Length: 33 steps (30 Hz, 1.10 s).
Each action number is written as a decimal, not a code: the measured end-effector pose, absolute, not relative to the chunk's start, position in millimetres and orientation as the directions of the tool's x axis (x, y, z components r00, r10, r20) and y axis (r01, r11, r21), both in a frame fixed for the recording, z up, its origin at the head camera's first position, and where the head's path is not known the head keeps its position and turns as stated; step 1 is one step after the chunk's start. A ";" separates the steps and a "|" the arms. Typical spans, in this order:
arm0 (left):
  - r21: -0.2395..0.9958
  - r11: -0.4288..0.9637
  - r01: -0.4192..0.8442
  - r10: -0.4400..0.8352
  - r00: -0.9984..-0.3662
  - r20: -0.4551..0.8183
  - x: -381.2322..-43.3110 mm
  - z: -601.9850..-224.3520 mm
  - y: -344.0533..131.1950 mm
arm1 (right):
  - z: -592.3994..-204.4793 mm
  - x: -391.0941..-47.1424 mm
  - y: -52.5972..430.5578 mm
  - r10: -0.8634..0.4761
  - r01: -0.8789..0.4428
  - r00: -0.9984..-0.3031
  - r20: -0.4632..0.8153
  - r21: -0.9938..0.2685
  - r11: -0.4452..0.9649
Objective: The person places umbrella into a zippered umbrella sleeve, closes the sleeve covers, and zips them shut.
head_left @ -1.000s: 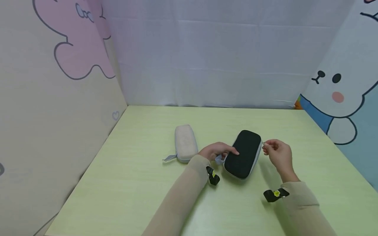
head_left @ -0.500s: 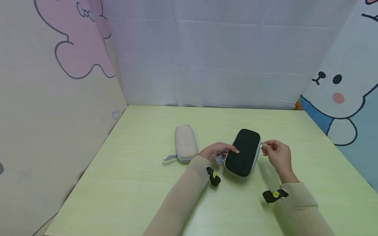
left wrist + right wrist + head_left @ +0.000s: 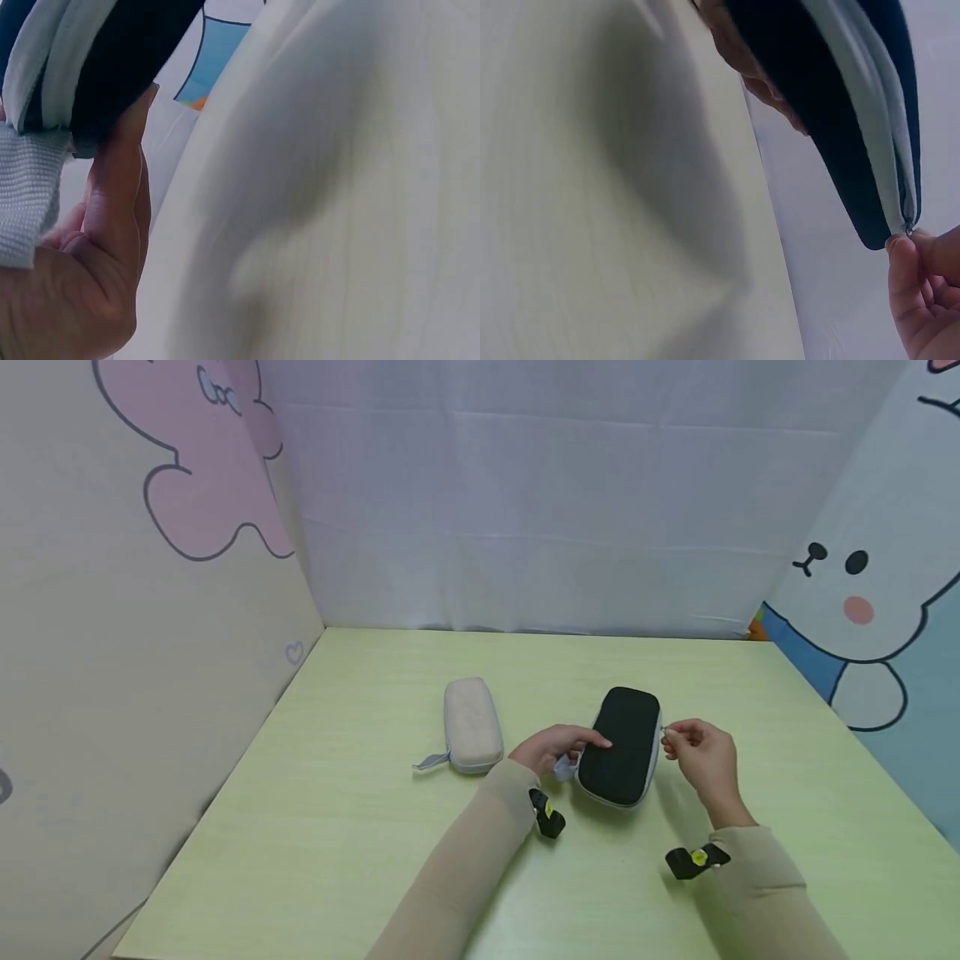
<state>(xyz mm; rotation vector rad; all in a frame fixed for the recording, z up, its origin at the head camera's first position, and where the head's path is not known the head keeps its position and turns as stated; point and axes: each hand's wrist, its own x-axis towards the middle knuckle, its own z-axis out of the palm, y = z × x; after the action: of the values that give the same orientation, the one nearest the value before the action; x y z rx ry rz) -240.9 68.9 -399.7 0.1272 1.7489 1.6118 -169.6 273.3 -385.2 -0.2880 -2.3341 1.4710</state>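
A dark zip case [image 3: 621, 746] with a light grey zip band is held a little above the table, tilted. My left hand [image 3: 553, 748] grips its left side, thumb on the dark face and fingers beneath. Beside that hand a pale fabric loop [image 3: 565, 767] sticks out from the case; in the left wrist view this woven strap [image 3: 30, 191] hangs by the palm. With thumb and forefinger, my right hand [image 3: 702, 763] pinches the zip pull at the case's right edge. The right wrist view shows the zip slider [image 3: 908, 227] at those fingertips.
A beige zip case [image 3: 472, 724] with a grey strap lies on the pale table [image 3: 360, 827], left of the dark one. A white curtain [image 3: 555, 527] hangs behind the far edge. Printed panels stand along both sides.
The dark case has turned slightly more upright, its lower end lifting and shifting right. Both hands have moved only a little, the left rightward and the right leftward. The beige case stays put.
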 end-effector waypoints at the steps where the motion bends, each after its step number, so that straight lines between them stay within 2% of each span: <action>1: 0.895 0.209 -0.395 0.533 -0.721 -0.443 -241.2 -399.3 69.2 | -382.7 -168.0 271.1 0.358 -0.024 -0.913 0.197 -0.901 0.433; 5: 0.894 0.206 -0.397 0.528 -0.725 -0.443 -242.7 -397.6 69.9 | -382.9 -168.5 270.0 0.358 -0.015 -0.914 0.189 -0.899 0.437; 12: 0.840 0.097 -0.534 0.539 -0.681 -0.496 -243.3 -397.5 73.1 | -384.4 -170.2 271.1 0.349 -0.023 -0.920 0.180 -0.912 0.410; 18: 0.836 0.099 -0.541 0.506 -0.696 -0.510 -242.9 -398.3 76.0 | -378.6 -166.9 267.9 0.342 -0.017 -0.919 0.195 -0.888 0.460; 22: 0.833 0.103 -0.543 0.499 -0.697 -0.516 -243.2 -398.4 77.0 | -388.1 -171.5 272.4 0.370 -0.006 -0.912 0.178 -0.907 0.421; 29: 0.826 0.098 -0.555 0.502 -0.689 -0.522 -244.3 -398.8 75.7 | -380.8 -165.8 262.9 0.341 -0.045 -0.910 0.235 -0.875 0.482; 33: 0.824 0.089 -0.560 0.497 -0.692 -0.524 -244.6 -399.3 75.7 | -381.0 -166.4 261.1 0.362 -0.021 -0.909 0.205 -0.891 0.453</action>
<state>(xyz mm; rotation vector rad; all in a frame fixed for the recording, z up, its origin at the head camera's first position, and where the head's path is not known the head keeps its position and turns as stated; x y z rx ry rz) -244.6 75.7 -399.3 -0.0639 1.5877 1.7130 -166.4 261.1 -381.0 -0.2893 -2.3416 1.4432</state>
